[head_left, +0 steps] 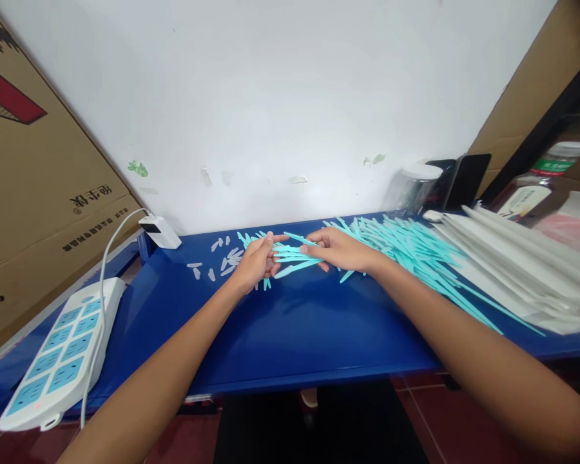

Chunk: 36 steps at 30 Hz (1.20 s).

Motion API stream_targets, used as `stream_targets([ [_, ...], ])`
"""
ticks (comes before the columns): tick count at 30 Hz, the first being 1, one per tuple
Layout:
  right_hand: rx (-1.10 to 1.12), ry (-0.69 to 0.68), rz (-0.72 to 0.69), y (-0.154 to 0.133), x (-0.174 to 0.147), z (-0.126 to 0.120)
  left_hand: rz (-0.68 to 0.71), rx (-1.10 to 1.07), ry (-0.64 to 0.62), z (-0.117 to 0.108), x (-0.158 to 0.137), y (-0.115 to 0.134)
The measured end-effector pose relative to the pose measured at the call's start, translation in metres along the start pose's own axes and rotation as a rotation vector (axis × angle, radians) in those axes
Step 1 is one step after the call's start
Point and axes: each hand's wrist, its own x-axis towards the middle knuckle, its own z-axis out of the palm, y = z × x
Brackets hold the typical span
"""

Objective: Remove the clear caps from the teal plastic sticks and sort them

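Observation:
Several thin turquoise plastic sticks (pixel 297 255) are spread like a fan between my hands, just above the table. My left hand (pixel 257 261) is closed on their left ends. On their right ends, the thumb and fingers of my right hand (pixel 338 249) are pinched. Behind and below my left hand lies a small group of turquoise sticks (pixel 244 238), partly hidden by it. A large loose pile of the same sticks (pixel 410 248) spreads beyond my right hand and forearm. Small translucent strips (pixel 231 259) lie scattered left of my left hand.
A white power strip (pixel 111 316) with a cable lies at the left of the blue table (pixel 270 348), near a white charger-like block (pixel 160 232). White packets (pixel 517 270), a lidded jar (pixel 415 187) and a bottle (pixel 536 183) stand right. Cardboard (pixel 38 180) borders the left.

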Motion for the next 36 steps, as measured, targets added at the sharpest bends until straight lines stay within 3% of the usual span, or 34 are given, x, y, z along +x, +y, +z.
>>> stream_targets([
  [6,0.043,-0.034,-0.049,0.0,-0.001,0.0,0.056,0.114,-0.189,-0.006,-0.004,0.002],
  [13,0.065,-0.06,-0.071,0.001,0.0,-0.002,0.025,0.143,-0.266,-0.007,-0.008,0.009],
  [22,0.021,0.053,-0.028,-0.001,-0.001,-0.001,-0.1,-0.153,-0.044,-0.001,-0.004,0.007],
  [27,0.009,0.045,-0.024,0.001,0.001,0.002,-0.112,-0.228,0.046,-0.001,0.0,0.002],
  [36,-0.023,0.109,0.01,0.003,0.001,0.0,-0.137,-0.363,-0.005,-0.01,0.005,0.002],
])
